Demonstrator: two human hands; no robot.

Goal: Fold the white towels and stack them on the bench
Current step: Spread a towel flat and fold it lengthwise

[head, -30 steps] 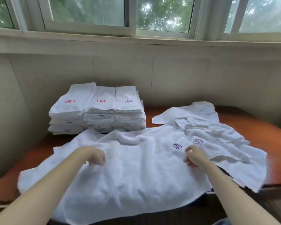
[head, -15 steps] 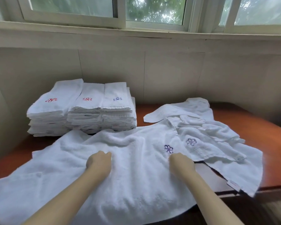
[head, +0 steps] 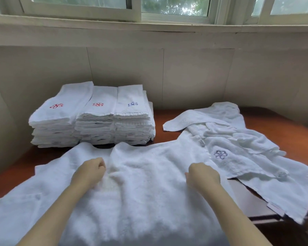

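we see left hand (head: 89, 172) curled, gripping towel (head: 149, 192) | right hand (head: 202, 174) curled, gripping same towel | towel spread on table (head: 274, 128) | stack (head: 92, 116) behind left

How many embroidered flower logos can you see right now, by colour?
Red: 2, on the folded stack, at and
Blue: 2, one on the stack, one on the loose towels
Total: 4
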